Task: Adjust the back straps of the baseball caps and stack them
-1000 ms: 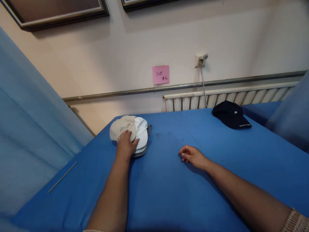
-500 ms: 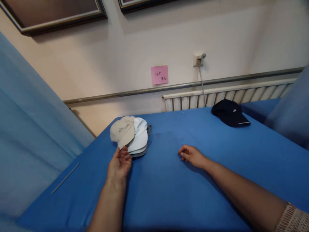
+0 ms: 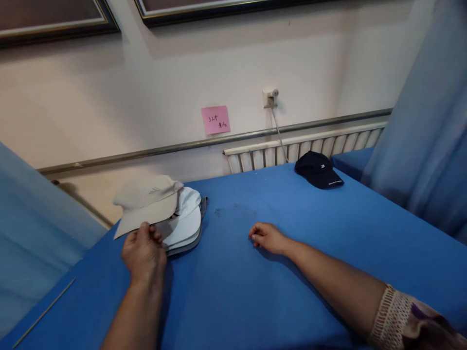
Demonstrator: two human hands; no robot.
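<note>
My left hand (image 3: 144, 250) pinches the brim of a beige cap (image 3: 148, 201), which is raised and tilted over the left side of a cap stack. Below and to its right, a white cap (image 3: 184, 223) lies on top of the stack, with the edge of a dark grey cap (image 3: 186, 249) showing underneath. My right hand (image 3: 268, 238) rests on the blue table cover, fingers loosely curled with nothing visible in them. Toward the far right edge of the table sits a navy cap (image 3: 318, 170), apart from both hands.
The blue-covered table (image 3: 226, 301) stands against a wall with a metal rail (image 3: 164, 149) and a white radiator (image 3: 262, 158). A thin stick (image 3: 44, 313) lies at the left edge. Blue curtains (image 3: 32, 233) hang on both sides. A pink note (image 3: 215, 120) is stuck to the wall.
My left hand has lifted the beige cap and turned it leftward off the white cap. My right hand keeps its place on the table. The view has swung to the right.
</note>
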